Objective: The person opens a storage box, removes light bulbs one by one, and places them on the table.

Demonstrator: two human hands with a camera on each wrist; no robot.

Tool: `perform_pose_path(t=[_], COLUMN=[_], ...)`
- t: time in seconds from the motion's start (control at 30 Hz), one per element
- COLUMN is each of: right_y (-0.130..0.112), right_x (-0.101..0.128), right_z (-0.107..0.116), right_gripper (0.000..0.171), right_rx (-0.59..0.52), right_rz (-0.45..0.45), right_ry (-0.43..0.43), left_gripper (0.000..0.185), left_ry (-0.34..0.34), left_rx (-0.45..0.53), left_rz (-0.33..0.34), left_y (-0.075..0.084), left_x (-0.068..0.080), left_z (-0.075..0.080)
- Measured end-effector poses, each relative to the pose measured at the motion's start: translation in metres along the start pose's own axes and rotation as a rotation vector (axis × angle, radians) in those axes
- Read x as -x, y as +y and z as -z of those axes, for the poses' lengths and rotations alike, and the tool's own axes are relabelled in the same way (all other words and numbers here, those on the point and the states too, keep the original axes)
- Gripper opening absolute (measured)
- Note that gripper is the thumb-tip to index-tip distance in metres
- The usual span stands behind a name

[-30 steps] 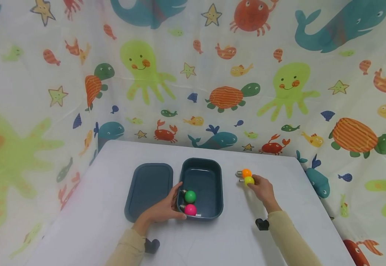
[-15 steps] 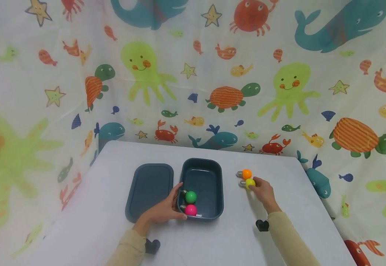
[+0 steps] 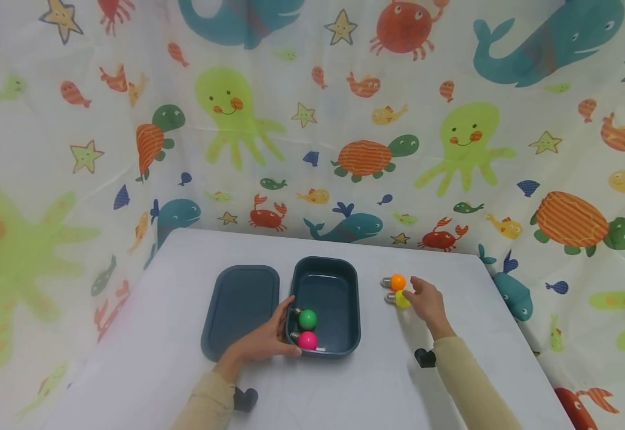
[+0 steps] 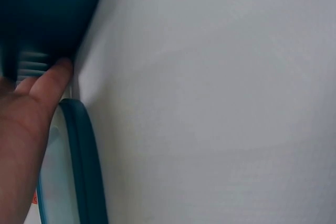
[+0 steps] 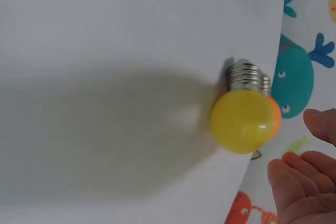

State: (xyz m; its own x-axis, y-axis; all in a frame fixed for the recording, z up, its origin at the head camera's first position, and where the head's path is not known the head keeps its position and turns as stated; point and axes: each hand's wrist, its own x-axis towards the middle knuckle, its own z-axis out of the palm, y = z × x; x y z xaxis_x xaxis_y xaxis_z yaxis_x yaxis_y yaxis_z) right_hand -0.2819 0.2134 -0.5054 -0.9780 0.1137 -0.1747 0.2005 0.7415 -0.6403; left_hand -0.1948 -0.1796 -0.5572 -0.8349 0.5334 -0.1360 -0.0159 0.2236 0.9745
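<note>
A dark teal container [image 3: 339, 313] stands mid-table with a green bulb [image 3: 308, 319] and a pink bulb [image 3: 308, 340] in its near-left corner. My left hand [image 3: 261, 340] holds that corner, fingers along the left wall and thumb at the front. In the left wrist view, the thumb touches the container's outer wall [image 4: 58, 9]. To the right, a yellow bulb [image 3: 401, 299] and an orange bulb [image 3: 398, 282] lie side by side on the table, metal bases leftward. My right hand [image 3: 428, 304] hovers just right of them, thumb and fingers parted, holding nothing; the right wrist view shows it apart from the yellow bulb [image 5: 241, 121].
A flat teal lid [image 3: 245, 298] lies left of the container, partly behind the left hand. The white table [image 3: 366, 388] backs onto a curtain [image 3: 291, 143] printed with sea animals. Dark heart-shaped pieces [image 3: 425, 358] show by both wrists.
My right hand, which was pinching the yellow bulb, has let go and drawn slightly away. The yellow bulb was set down a little nearer the front. My left hand stays on the container.
</note>
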Motion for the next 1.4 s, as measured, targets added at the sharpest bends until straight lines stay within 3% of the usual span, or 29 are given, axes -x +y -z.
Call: perform_pose_path(t=[0.37,0.8,1.1,1.4], right_y=[-0.049,-0.101,-0.127,-0.142], right_x=[0.006,0.018,0.031,0.039], right_z=[0.003,-0.026,-0.047,-0.069], right_gripper=[0.053,0.047,0.043,0.041], right_rx=[-0.015,0.011,0.002,0.067], right_rz=[0.104,0.262,0.310,0.397], right_ry=[0.010,0.027,-0.065,-0.127], left_gripper=[0.114,0.113,0.112,0.112], left_ry=[0.004,0.007,0.011,0.002], left_rx=[0.010,0.009,0.004,-0.009], left_rz=[0.007,0.012,0.016,0.004], left_y=[-0.003,0.002,0.002,-0.001], left_x=[0.001,0.004,0.004,0.003], left_z=[-0.001,-0.003,-0.003,-0.003])
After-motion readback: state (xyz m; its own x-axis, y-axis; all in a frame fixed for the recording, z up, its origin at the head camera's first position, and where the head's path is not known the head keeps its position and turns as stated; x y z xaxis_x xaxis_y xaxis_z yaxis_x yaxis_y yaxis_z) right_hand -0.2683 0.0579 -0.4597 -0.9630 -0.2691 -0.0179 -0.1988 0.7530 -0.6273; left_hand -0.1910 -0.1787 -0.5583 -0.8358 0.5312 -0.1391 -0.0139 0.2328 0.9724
